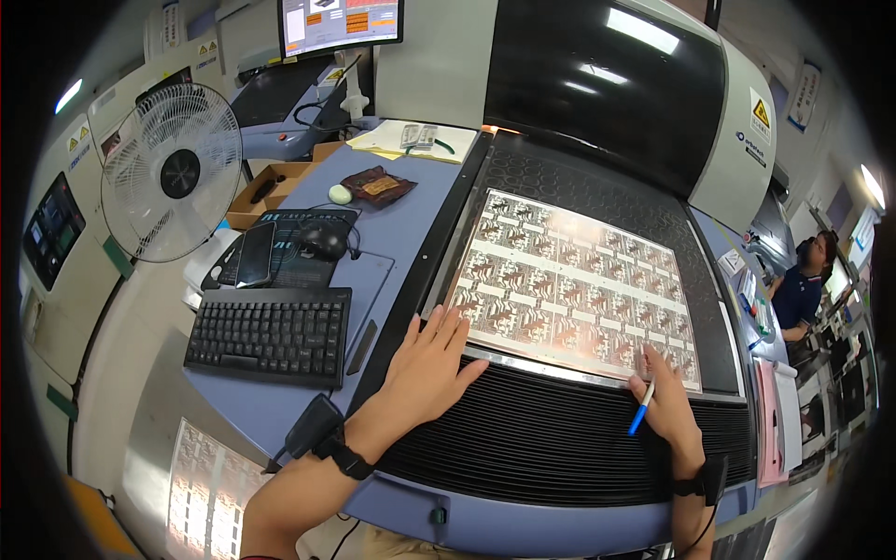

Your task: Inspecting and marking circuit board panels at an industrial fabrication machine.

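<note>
Starting at the bottom of the frame: both wrists have black straps (pixel 353 459) on. In the lower left there's a spare panel (pixel 191 495), coppery and patterned, lying at a slant, with the left forearm covering part of it. Bottom center is a wide ribbed black bellows (pixel 551 420) on the blue bench.

Right above that are the hands. Left hand (pixel 422 371) is flat, palm down, fingers out straight and a bit apart, thumb off to the side, fingertips at the panel's lower left edge. Right hand (pixel 670 403) is over the lower right corner, fingers stretched up onto the panel, with a pen (pixel 642 411) pinched by the thumb, blue end pointing down. Can't really tell which finger is on the other side of it.

The panel (pixel 569 271) itself sits right of center, flat on the black bed (pixel 532 173), shiny, with a grid of repeated patterns.

Left of that: black keyboard (pixel 268 331), then a phone (pixel 256 254) and a mouse (pixel 324 241) just past it. Further up, a crumpled brown packet (pixel 380 188) next to a small pale round thing (pixel 340 194), then papers (pixel 373 140) behind.

Big fan (pixel 177 175) in the upper left, lit monitor (pixel 341 26) top center-left, dark glossy hood (pixel 607 75) behind the bed. Far right, another person (pixel 803 289) in a dark top.
</note>
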{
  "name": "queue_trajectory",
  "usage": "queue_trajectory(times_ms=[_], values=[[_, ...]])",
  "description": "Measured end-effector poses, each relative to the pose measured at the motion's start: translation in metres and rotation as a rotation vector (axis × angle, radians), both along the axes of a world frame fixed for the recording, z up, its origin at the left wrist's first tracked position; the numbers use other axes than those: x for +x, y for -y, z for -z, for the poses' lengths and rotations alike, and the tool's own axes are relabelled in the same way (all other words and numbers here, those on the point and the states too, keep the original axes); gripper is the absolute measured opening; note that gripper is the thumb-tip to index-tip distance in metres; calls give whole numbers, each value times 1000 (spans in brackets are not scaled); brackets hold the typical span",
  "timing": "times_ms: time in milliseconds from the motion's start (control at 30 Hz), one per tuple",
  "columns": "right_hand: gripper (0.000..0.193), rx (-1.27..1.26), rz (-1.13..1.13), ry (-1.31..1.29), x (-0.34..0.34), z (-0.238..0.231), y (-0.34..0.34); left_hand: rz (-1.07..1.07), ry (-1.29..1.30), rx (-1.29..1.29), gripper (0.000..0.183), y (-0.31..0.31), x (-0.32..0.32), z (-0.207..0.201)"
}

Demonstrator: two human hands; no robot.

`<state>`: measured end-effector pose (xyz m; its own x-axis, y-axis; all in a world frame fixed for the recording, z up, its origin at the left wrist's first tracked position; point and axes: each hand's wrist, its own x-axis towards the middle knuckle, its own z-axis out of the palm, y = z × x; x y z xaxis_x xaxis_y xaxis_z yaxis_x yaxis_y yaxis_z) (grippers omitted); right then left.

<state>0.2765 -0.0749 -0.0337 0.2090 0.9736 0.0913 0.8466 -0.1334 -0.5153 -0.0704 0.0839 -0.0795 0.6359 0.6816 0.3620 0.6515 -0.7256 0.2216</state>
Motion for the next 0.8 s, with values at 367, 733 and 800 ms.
queue_trajectory(times_ms=[367, 733, 800], values=[[56, 40, -11, 44, 15, -5, 12, 2, -110, -115, 69, 11, -4, -18], [65, 22, -76, 174, 13, 2, 21, -30, -173, -131, 67, 13, -7, -28], [67, 21, -78, 172, 12, 1, 20, -29, -171, -139, 66, 12, -9, -29]])
